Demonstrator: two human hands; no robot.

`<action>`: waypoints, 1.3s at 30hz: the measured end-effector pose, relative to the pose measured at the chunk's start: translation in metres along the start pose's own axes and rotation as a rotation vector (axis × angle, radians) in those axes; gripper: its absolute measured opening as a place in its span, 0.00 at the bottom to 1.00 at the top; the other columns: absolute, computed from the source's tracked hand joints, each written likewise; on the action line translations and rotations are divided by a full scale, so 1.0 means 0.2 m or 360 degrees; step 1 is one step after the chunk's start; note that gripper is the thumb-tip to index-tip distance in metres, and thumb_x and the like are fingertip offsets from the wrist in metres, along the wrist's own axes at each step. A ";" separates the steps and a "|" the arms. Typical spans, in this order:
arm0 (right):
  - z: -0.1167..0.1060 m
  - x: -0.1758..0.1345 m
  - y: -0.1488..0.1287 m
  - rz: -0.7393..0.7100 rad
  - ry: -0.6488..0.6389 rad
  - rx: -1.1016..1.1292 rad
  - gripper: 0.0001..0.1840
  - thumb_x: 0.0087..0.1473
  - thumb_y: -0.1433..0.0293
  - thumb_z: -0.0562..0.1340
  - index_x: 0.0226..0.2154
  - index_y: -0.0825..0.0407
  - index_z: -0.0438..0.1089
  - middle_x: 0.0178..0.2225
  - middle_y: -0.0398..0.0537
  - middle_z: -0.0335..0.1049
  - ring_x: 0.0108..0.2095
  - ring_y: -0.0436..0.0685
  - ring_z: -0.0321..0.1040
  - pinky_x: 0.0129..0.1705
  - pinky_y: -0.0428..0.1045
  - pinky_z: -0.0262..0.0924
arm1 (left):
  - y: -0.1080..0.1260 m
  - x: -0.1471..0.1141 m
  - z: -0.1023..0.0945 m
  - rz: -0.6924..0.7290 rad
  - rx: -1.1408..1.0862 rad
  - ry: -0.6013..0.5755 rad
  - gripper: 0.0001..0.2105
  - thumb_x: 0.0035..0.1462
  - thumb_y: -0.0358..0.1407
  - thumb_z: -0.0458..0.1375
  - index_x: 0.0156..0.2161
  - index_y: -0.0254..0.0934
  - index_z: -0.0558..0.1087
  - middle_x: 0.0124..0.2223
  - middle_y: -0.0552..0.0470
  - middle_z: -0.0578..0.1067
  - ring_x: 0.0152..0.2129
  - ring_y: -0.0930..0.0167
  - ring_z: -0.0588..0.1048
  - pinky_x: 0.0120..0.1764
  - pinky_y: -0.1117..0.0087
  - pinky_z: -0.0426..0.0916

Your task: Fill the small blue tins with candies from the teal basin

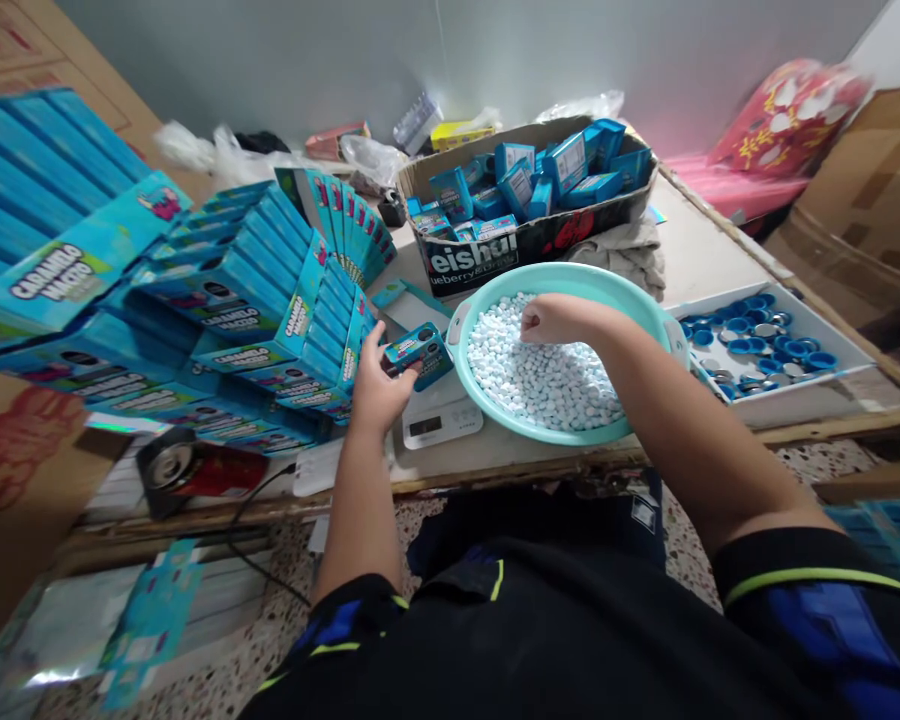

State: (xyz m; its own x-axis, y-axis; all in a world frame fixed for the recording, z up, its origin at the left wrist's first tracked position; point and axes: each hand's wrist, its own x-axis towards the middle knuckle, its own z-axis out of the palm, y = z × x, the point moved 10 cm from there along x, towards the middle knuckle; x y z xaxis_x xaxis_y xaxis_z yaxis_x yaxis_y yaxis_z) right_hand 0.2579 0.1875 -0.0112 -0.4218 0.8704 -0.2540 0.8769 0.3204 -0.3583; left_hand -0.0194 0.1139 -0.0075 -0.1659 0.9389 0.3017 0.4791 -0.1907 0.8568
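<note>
Plainly, a good deal here cannot be read. The right hand [551, 318] is curled knuckles-up over the pale tablets [547, 375] in the turquoise basin [495, 412]; its fingertips point down into the heap, so whether they pinch anything I cannot tell. The left hand [379, 385] is closed around a small blue box [420, 352], thumb and fingers on its near end, holding it above the white scale [439, 420], whose display is too small to read. The basin's rim overlaps the scale's far right corner and hides part of it. The person's arms cut across the table edge, and the dark shirt fills the bottom of the view.

The table [705, 250] is a pale top with a worn wooden edge, standing against a grey wall; the floor below is speckled stone. Cardboard leans at the left and right edges, and a red patterned bundle [787, 110] lies blurred in the far corner.

By count: one basin, one scale, one small box in hand, one cardboard carton [525, 245] behind the basin filled with more small blue boxes, too jumbled to number. One white tray [795, 400] to the right holds blue caps [757, 335], several dozen at a guess, not countable. To the left, stacked blue display cartons [255, 300] fan out in rows, well over a dozen. One red can [195, 470] lies on its side near the table's front left.
</note>
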 end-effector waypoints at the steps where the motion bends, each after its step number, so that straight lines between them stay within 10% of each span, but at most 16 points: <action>1: 0.00 0.00 0.00 0.0011 -0.0010 -0.0002 0.08 0.58 0.69 0.65 0.38 0.51 0.80 0.36 0.48 0.79 0.35 0.56 0.72 0.34 0.49 0.58 | 0.04 0.00 -0.01 0.0088 0.0065 0.0081 0.44 0.50 0.34 0.70 0.70 0.40 0.58 0.58 0.38 0.74 0.52 0.57 0.77 0.57 0.51 0.72; 9: 0.00 -0.01 0.00 0.0085 -0.0080 -0.0019 0.10 0.62 0.65 0.63 0.41 0.50 0.79 0.40 0.49 0.79 0.38 0.58 0.73 0.33 0.50 0.58 | 0.56 -0.03 0.11 0.0966 0.0951 -0.0132 0.23 0.57 0.30 0.59 0.59 0.37 0.74 0.56 0.43 0.78 0.53 0.56 0.73 0.59 0.52 0.66; 23: -0.01 -0.03 0.00 0.0111 -0.0143 -0.0014 0.12 0.64 0.63 0.62 0.45 0.48 0.79 0.46 0.50 0.78 0.43 0.59 0.72 0.38 0.49 0.61 | 0.59 -0.02 0.29 0.1251 0.1071 -0.0263 0.24 0.61 0.26 0.53 0.61 0.42 0.74 0.56 0.46 0.78 0.54 0.56 0.69 0.59 0.51 0.64; 28: 0.00 -0.02 0.00 0.0060 -0.0122 0.0029 0.11 0.61 0.64 0.64 0.43 0.48 0.80 0.45 0.52 0.78 0.42 0.62 0.72 0.39 0.52 0.62 | 0.50 0.00 0.17 0.0917 0.0644 -0.0109 0.23 0.58 0.34 0.62 0.60 0.41 0.73 0.57 0.43 0.76 0.55 0.57 0.71 0.62 0.53 0.64; 34: 0.01 -0.02 0.00 0.0056 -0.0148 0.0002 0.11 0.61 0.64 0.63 0.42 0.50 0.79 0.45 0.52 0.78 0.41 0.61 0.72 0.37 0.51 0.61 | 0.03 0.06 0.03 -0.0130 -0.0122 -0.0026 0.26 0.47 0.37 0.69 0.54 0.38 0.73 0.48 0.44 0.78 0.46 0.60 0.78 0.53 0.54 0.74; 39: 0.03 0.00 0.01 0.0041 -0.0134 -0.0030 0.12 0.61 0.63 0.63 0.44 0.49 0.78 0.45 0.51 0.77 0.41 0.60 0.71 0.37 0.51 0.60 | -0.18 0.05 0.04 -0.0405 -0.0425 -0.0078 0.35 0.38 0.36 0.71 0.56 0.37 0.71 0.48 0.43 0.79 0.47 0.58 0.78 0.54 0.53 0.73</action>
State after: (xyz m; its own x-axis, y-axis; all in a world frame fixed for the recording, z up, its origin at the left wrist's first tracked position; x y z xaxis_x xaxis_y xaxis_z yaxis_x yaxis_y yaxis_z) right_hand 0.2591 0.1857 -0.0173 -0.4160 0.8443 -0.3377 0.8916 0.3057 -0.3341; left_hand -0.0317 0.1315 -0.0377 -0.2062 0.9772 0.0501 0.1851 -0.0113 0.9827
